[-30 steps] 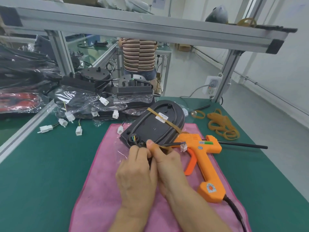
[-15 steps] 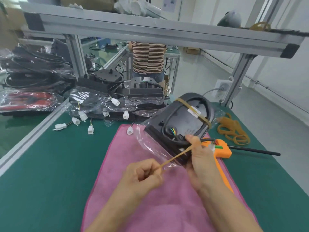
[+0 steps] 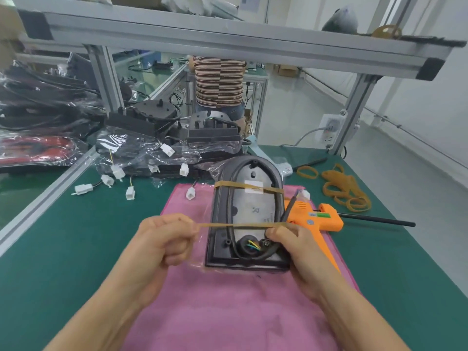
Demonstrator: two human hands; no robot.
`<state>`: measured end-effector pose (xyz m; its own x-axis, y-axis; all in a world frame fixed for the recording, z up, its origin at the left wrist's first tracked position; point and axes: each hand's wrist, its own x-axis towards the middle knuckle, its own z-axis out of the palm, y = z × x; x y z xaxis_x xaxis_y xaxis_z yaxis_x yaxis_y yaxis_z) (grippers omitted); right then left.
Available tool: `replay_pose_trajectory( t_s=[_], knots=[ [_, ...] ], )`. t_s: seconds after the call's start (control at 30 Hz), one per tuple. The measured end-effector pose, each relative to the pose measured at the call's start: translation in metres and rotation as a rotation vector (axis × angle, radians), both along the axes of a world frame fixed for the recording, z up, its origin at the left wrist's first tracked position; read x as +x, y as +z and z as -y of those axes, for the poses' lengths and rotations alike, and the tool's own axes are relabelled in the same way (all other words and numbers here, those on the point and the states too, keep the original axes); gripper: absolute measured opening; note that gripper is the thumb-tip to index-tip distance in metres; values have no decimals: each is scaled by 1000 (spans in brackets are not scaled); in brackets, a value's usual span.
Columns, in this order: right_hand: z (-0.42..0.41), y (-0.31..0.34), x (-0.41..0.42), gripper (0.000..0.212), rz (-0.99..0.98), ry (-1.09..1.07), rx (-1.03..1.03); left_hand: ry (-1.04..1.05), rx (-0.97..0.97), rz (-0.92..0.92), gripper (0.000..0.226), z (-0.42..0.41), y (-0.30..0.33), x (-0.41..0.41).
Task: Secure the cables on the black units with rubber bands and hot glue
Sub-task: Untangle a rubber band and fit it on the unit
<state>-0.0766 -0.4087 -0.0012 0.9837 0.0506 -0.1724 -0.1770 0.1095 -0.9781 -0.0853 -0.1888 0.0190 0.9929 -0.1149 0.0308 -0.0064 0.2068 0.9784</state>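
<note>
Rubber band (image 3: 243,226) – pinched by left hand (image 3: 162,245) | right hand (image 3: 295,245) – across black unit (image 3: 247,216)

Pink cloth (image 3: 228,312), green table (image 3: 63,249), orange glue gun (image 3: 319,219), black unit (image 3: 253,211).

Black unit (image 3: 249,214) now flat on cloth; left hand (image 3: 164,247) pulled rubber band (image 3: 238,226) across it.

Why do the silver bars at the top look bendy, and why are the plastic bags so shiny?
In the head view, the wide-angle lens bows the shelf beam near the picture's edge. Also in the head view, overhead light bounces off the plastic bags as white glare. The left hand, right hand and stretched rubber band look fairly sharp; the far room looks softer.
</note>
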Motion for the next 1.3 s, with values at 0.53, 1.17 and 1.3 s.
replay_pose_trajectory(
  t_s=[0.53,1.17,1.3],
  knots=[
    [-7,16,-1,23,-44,124,72,218,-105,138,3,14,-11,-12],
    [-8,2,-3,16,158,249,-169,80,-239,-185,54,41,-25,-2],
    [-8,3,7,46,118,180,-294,15,-253,-268,50,36,-32,4]
  ],
)
